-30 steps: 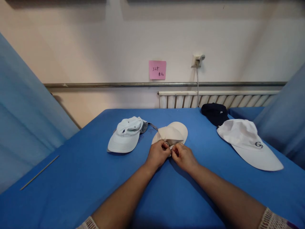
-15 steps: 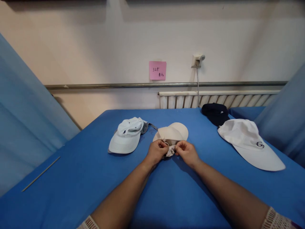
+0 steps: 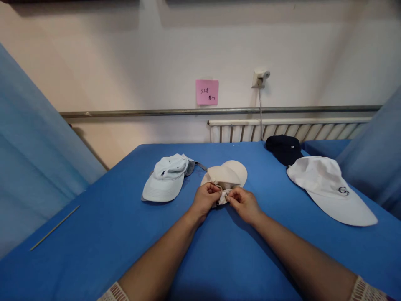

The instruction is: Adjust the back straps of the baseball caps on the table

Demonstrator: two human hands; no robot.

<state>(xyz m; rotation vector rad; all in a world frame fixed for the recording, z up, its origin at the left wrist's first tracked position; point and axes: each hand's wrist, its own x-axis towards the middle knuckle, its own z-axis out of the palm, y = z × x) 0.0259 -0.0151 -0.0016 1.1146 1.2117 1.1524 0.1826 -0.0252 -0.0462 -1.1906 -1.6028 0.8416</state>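
Note:
A beige cap (image 3: 224,173) lies on the blue-covered table (image 3: 125,234), its brim pointing away to the far right and its back opening toward me. My left hand (image 3: 205,200) pinches the left side of its rear edge between thumb and fingers. On the other side, my right hand (image 3: 244,202) is closed in a pinch on the right of the same rear edge. Crumpled pale fabric shows between the fingertips of both hands. Exactly which strap or flap each fingertip grips is too small to make out.
Left of the beige cap sits a light blue cap (image 3: 166,177) over a grey one (image 3: 190,168). A white cap (image 3: 328,188) and a black cap (image 3: 283,148) lie at right. A thin stick (image 3: 54,228) rests near the left edge. Blue curtains (image 3: 37,167) flank the table.
My right hand has shifted slightly left, bringing its fingertips closer to my left hand's. The beige cap and my left hand stay nearly in place.

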